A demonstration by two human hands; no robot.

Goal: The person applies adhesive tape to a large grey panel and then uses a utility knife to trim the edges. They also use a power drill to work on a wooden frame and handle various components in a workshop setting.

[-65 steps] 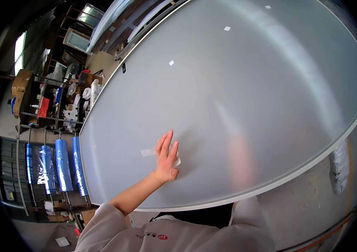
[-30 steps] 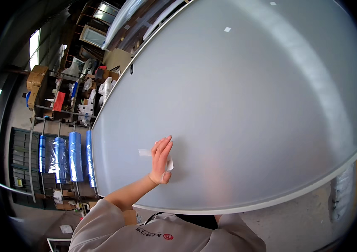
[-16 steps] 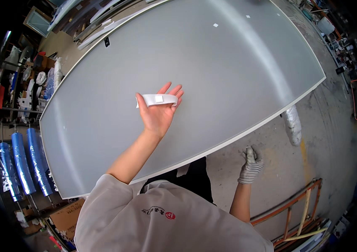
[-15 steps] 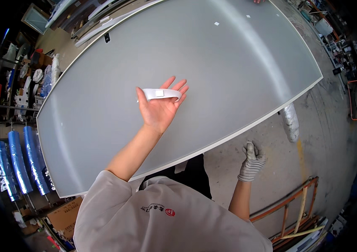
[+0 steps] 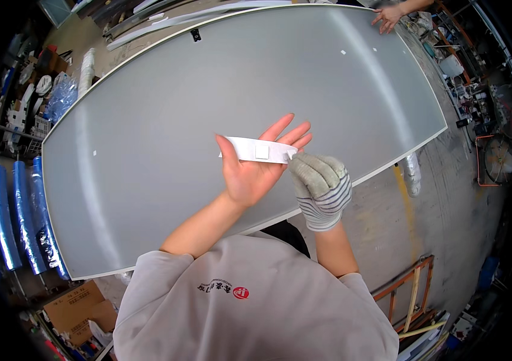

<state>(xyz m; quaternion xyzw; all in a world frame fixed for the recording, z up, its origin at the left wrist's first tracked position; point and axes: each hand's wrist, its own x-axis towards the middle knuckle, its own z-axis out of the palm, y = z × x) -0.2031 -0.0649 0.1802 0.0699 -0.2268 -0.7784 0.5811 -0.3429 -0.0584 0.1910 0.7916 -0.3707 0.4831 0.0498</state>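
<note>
Gloved right hand has moved up and now pinches one end of the white strip, which lies across the wide-spread left hand, above the grey panel.

1. Bare left hand, palm up, fingers spread, carries a thin white strip bearing a square white pad.
2. Right hand, in a grey striped knit glove, pinches the strip's right end.
3. Beneath: large grey white-edged panel.
</note>
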